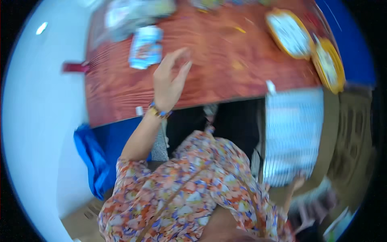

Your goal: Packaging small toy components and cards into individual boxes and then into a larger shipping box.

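1. Head view shows the left hand [167, 84] over the red cloth [217, 60], with thumb and fingers apart in a loose curve; it seems to hold nothing.
2. A blue-and-white packet [146, 47] lies on the cloth, just left of these fingers; because of blur I cannot tell if they touch it.
3. The right hand [298, 183] is low and well apart from the left, near the close end of a pale striped panel [294, 133]. I cannot tell its grip.
4. About progress: two yellow-rimmed containers [288, 32] [328, 64], far ahead of the right hand, already have pale contents. The packet is not in any hand, so I judge that no handling of it is under way. Whether it is opened, or what is left to do, I cannot tell.
5. Beyond the packet, farther from the left hand, lies a whitish bag [137, 14].
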`<state>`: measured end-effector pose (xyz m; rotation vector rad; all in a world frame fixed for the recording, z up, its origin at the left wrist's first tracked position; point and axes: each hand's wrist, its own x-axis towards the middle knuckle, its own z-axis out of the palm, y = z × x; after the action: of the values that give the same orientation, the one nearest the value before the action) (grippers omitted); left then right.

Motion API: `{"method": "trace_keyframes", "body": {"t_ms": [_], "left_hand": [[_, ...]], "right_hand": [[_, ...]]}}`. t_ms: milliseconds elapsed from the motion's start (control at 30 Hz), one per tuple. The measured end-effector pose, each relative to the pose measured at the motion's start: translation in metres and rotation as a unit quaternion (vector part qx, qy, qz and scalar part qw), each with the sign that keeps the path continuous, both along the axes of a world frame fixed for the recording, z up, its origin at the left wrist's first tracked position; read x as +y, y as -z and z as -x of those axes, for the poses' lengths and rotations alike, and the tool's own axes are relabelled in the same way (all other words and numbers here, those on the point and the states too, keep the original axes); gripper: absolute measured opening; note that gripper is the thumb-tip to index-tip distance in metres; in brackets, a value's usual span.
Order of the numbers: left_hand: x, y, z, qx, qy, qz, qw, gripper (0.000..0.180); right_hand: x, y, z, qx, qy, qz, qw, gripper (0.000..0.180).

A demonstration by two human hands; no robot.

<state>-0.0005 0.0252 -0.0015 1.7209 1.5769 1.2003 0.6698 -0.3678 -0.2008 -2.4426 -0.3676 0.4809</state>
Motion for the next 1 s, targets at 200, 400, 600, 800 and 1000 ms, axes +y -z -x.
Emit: {"method": "trace_keyframes", "body": {"t_ms": [200, 400, 600, 800, 1000], "left_hand": [[0.034, -0.006, 0.175, 0.37, -0.346, -0.004, 0.862, 0.084], [0.039, 0.016, 0.163, 0.349, -0.257, 0.145, 0.89, 0.102], [0.025, 0.009, 0.158, 0.304, -0.258, 0.011, 0.917, 0.098], [-0.013, -0.035, 0.113, 0.308, -0.121, -0.146, 0.932, 0.088], [-0.034, -0.025, 0.094, 0.178, -0.103, -0.108, 0.973, 0.08]], "right_hand": [[0.262, -0.089, 0.139, -0.176, -0.321, -0.231, 0.901, 0.039], [0.387, -0.17, 0.296, -0.095, -0.518, -0.353, 0.773, 0.037], [0.432, -0.2, 0.427, -0.034, -0.683, -0.342, 0.645, 0.031], [0.476, -0.252, 0.568, 0.38, -0.684, -0.221, 0.582, 0.034], [0.495, -0.241, 0.593, 0.351, -0.769, -0.16, 0.51, 0.041]]}}
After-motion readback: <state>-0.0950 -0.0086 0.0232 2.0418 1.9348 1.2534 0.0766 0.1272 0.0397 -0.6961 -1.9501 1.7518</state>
